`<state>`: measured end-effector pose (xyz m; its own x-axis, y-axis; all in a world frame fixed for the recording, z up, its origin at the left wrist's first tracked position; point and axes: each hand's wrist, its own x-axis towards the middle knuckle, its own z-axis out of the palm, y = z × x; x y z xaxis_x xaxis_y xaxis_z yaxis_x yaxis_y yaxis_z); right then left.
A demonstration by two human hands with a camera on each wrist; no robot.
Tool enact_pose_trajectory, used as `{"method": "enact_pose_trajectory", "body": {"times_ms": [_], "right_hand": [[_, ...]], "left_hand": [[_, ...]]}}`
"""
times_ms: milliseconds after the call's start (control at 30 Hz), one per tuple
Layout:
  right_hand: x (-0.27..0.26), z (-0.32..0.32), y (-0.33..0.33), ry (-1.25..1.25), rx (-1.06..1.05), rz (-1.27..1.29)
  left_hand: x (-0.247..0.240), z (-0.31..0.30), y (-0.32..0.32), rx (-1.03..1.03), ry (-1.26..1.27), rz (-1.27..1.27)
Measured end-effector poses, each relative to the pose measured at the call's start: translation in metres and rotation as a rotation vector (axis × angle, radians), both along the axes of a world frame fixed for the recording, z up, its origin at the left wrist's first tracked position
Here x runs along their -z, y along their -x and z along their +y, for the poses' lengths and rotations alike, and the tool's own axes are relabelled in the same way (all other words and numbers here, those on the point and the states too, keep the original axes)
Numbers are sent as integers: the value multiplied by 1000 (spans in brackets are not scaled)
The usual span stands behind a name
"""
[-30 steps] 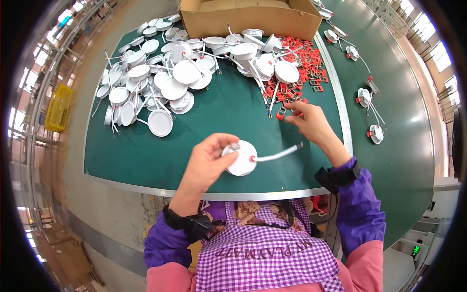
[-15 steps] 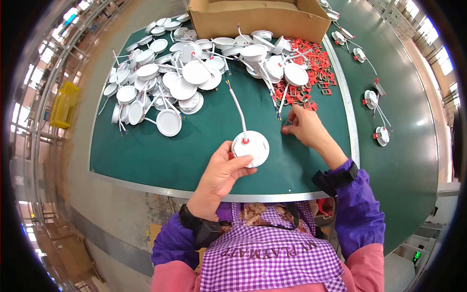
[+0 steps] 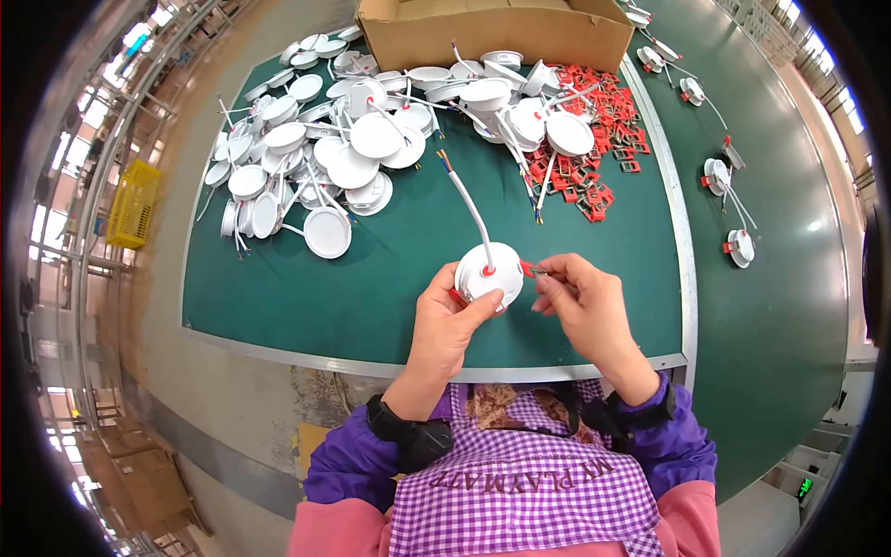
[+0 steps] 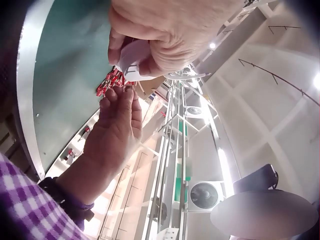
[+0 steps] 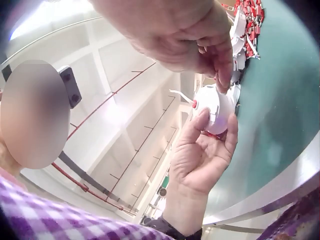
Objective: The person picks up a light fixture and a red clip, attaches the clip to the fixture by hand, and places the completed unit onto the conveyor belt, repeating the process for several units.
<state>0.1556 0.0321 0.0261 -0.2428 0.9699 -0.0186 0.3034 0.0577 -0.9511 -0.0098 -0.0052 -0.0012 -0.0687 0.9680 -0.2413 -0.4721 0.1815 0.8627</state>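
Note:
My left hand grips a white round downlight by its edge, with the thumb across its back. From a red grommet in that back a white cable rises away, its coloured wire ends bare. A red spring clip shows at the lamp's left side, partly behind the fingers. At the opposite edge my right hand pinches another red spring clip between thumb and forefinger, right at the lamp's rim. In the right wrist view, the right fingertips meet the rim of the lamp and hide that clip.
A heap of white downlights covers the far left of the green table. Beside it lies a pile of red clips, before a cardboard box. On the right-hand green surface several lamps with clips lie in a row.
The right hand has come from the clip pile to the lamp's right edge with a clip. Earlier, the left hand turned the lamp, so its cable swung from pointing right to pointing away.

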Motion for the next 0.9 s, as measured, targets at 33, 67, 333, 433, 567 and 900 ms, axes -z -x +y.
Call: {"method": "enact_pose_trajectory", "body": {"times_ms": [33, 67, 333, 433, 567, 900], "right_hand": [[1, 0, -2, 44, 7, 47], [1, 0, -3, 88, 14, 95], [1, -16, 9, -245, 50, -53], [1, -16, 9, -250, 72, -47], [1, -15, 7, -249, 66, 1], [-17, -24, -24, 96, 12, 146]], "left_hand": [[-1, 0, -1, -15, -14, 9], [-2, -1, -2, -30, -28, 18], [-4, -1, -12, -34, -102, 146], [-4, 0, -11, -3, -118, 162], [-7, -1, -12, 28, -140, 156], [-20, -7, -9, 211, -100, 105]]}}
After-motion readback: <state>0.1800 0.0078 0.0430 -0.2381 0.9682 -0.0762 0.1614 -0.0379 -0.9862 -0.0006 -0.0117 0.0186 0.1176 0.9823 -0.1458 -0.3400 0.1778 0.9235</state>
